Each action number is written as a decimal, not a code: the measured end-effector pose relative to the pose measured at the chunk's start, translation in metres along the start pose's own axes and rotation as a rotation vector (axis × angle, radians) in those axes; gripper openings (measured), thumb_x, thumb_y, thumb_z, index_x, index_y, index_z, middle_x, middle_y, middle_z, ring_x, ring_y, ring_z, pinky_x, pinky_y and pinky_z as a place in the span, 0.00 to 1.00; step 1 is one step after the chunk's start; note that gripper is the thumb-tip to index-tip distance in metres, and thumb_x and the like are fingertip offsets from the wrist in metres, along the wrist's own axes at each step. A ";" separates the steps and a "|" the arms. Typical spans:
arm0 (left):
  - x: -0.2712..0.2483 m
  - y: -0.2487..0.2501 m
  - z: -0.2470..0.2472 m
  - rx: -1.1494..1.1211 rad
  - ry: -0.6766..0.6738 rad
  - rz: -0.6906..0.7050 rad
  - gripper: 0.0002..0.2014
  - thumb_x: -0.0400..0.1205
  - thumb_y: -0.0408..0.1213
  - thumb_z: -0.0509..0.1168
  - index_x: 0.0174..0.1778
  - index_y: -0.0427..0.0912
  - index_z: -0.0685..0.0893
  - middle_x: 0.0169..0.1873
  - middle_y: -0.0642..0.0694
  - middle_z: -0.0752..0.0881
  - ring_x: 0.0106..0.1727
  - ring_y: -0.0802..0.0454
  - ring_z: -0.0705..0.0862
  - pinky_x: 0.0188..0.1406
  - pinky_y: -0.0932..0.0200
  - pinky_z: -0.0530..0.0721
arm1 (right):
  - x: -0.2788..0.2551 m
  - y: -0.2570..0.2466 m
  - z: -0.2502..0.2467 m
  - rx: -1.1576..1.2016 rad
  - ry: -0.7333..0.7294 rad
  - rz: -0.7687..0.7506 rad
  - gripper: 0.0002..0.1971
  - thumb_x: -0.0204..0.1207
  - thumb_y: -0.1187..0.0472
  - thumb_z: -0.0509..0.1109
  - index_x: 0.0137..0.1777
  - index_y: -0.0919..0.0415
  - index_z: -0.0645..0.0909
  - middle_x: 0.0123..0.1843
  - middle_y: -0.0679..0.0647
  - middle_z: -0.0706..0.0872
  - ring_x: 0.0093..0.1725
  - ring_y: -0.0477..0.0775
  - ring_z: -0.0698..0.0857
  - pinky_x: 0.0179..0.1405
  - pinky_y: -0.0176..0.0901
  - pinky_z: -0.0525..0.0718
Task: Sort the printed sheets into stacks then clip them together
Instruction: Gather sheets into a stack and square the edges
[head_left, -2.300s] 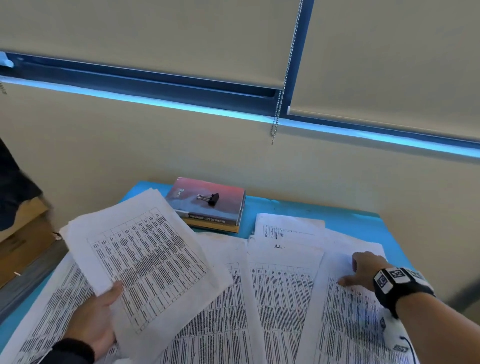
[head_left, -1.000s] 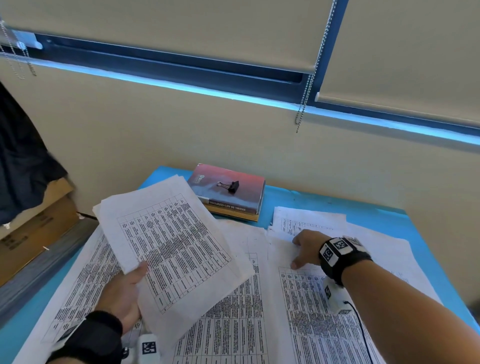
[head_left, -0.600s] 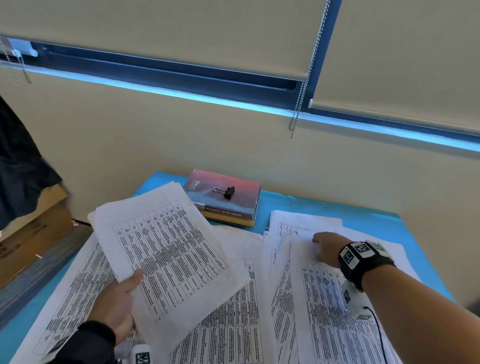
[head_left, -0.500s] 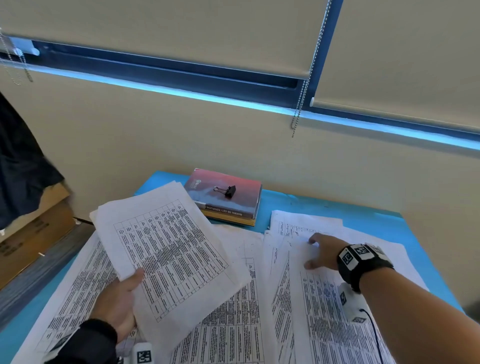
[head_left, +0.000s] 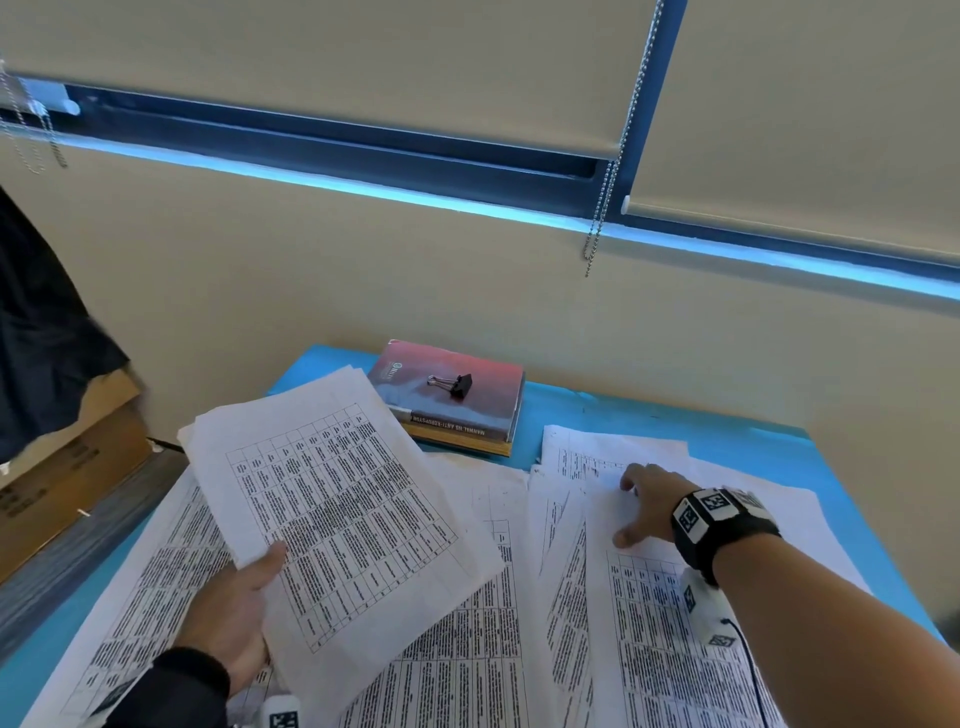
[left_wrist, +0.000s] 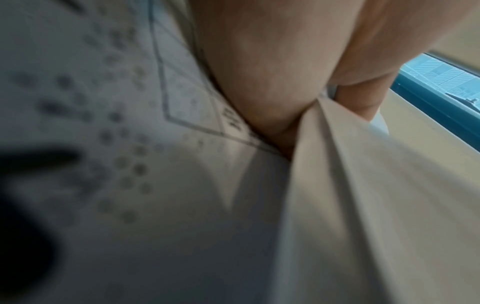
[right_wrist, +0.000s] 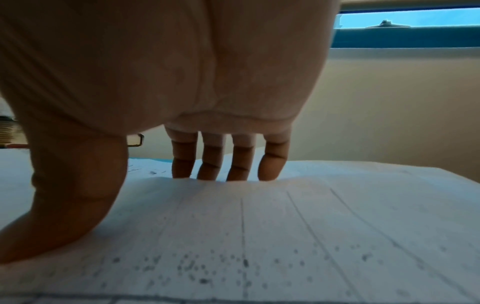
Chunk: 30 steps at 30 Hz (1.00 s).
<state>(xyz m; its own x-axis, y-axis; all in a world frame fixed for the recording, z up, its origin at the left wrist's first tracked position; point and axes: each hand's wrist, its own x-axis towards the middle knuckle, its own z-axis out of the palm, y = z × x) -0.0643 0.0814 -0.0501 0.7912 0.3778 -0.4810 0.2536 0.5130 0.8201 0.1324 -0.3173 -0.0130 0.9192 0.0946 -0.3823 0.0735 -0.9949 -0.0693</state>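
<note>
Blue table (head_left: 675, 415) under drawn blinds (head_left: 363, 62), covered with printed sheets (head_left: 457, 665). We see left hand (head_left: 234, 608) at 7 o'clock gripping a stack (head_left: 332, 509), thumb on top, lifted over the loose sheets. Right hand (head_left: 649, 504) at 3 o'clock presses flat, fingers straight (right_wrist: 233, 162), on a sheet (head_left: 654, 623). Clip (head_left: 454, 384) sits on a book (head_left: 457, 410) at 12 o'clock.

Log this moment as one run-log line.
left hand: holds sheaf of sheets | right hand: fingers on spread sheets | binder clip: on book, unused
</note>
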 end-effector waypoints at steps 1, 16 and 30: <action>0.000 0.000 0.001 -0.005 -0.002 0.004 0.13 0.87 0.34 0.59 0.61 0.30 0.81 0.57 0.30 0.88 0.59 0.30 0.86 0.64 0.32 0.79 | 0.001 0.000 0.000 0.000 -0.006 0.001 0.44 0.53 0.39 0.85 0.68 0.52 0.72 0.66 0.52 0.81 0.62 0.57 0.80 0.62 0.51 0.79; 0.009 -0.003 -0.004 -0.030 0.005 -0.020 0.14 0.87 0.36 0.61 0.65 0.33 0.80 0.58 0.31 0.88 0.60 0.30 0.86 0.66 0.29 0.77 | -0.015 -0.004 -0.014 -0.165 -0.024 -0.127 0.29 0.71 0.51 0.78 0.70 0.58 0.75 0.70 0.53 0.80 0.70 0.56 0.78 0.67 0.45 0.74; 0.011 -0.004 -0.004 -0.044 0.042 -0.033 0.15 0.86 0.37 0.62 0.66 0.34 0.81 0.59 0.31 0.88 0.60 0.30 0.86 0.68 0.26 0.75 | -0.006 0.043 -0.021 -0.358 0.005 0.003 0.17 0.74 0.46 0.68 0.52 0.58 0.86 0.50 0.55 0.87 0.51 0.58 0.88 0.51 0.46 0.86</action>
<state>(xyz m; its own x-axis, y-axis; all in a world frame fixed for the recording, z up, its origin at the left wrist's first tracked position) -0.0588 0.0868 -0.0606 0.7588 0.3916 -0.5204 0.2533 0.5587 0.7898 0.1383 -0.3617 0.0052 0.9215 0.0925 -0.3772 0.2011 -0.9445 0.2598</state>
